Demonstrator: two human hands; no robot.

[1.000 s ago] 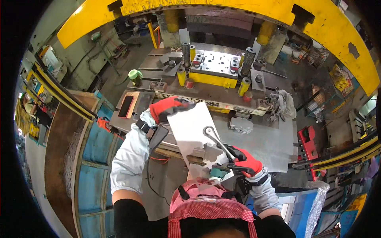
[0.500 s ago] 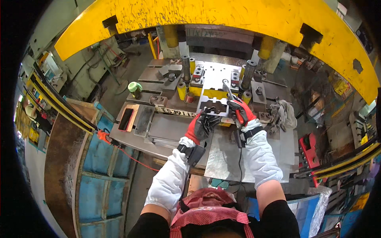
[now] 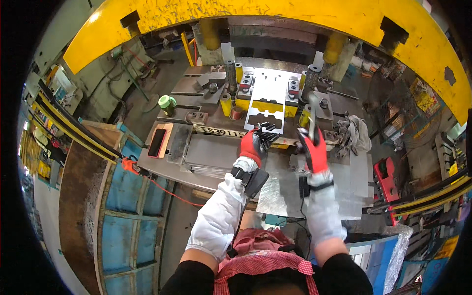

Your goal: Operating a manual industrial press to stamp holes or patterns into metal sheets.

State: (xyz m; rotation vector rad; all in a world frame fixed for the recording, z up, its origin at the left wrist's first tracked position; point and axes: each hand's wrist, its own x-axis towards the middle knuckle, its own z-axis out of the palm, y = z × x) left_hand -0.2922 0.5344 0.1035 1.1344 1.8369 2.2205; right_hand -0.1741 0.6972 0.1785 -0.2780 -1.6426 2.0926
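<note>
My left hand, in a red glove with black fingers, is at the near edge of a bright cut-out metal sheet. Its fingers are apart, and I cannot tell whether they touch the sheet. The sheet lies between the posts of a press die, yellow die parts showing through its opening. To the right of the sheet, my right hand is closed around a slim metal hand tool. Motion smears the tool, which points away from me; its kind is unclear.
Dark guide posts and yellow cylinders flank the sheet. A grey rag lies at right. Flat metal sheets, a phone and a green-topped bottle are at left. The yellow press beam spans overhead.
My right hand has swung the tool from over the sheet to its right. My left hand has moved slightly right and forward along the sheet's near edge. The view has shifted a little.
</note>
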